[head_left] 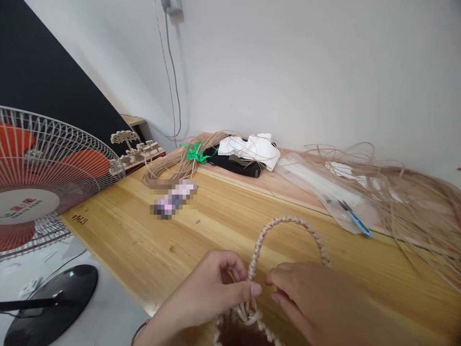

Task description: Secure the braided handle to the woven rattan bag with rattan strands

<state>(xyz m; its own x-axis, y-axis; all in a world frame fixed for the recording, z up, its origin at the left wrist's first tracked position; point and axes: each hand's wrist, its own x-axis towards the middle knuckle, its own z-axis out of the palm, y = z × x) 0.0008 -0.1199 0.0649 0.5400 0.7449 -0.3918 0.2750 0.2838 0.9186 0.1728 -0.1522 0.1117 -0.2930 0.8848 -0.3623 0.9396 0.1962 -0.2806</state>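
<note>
A small woven basket of pale cane stands at the bottom of the view, its lower part cut off by the frame. Its braided handle arches up over the wooden table. My left hand is closed round the foot of this handle, thumb and fingers pinching it just above a looped knot of strands at the rim. Close by on the right, my right hand has its fingers curled in and thumb near the forefinger. Whatever lies between those fingertips is too small to make out.
A fan stands left of the wooden table. At the back lie a cane coil with a green tie, a black pouch and white paper. Blue thread snips and loose cane strands lie right.
</note>
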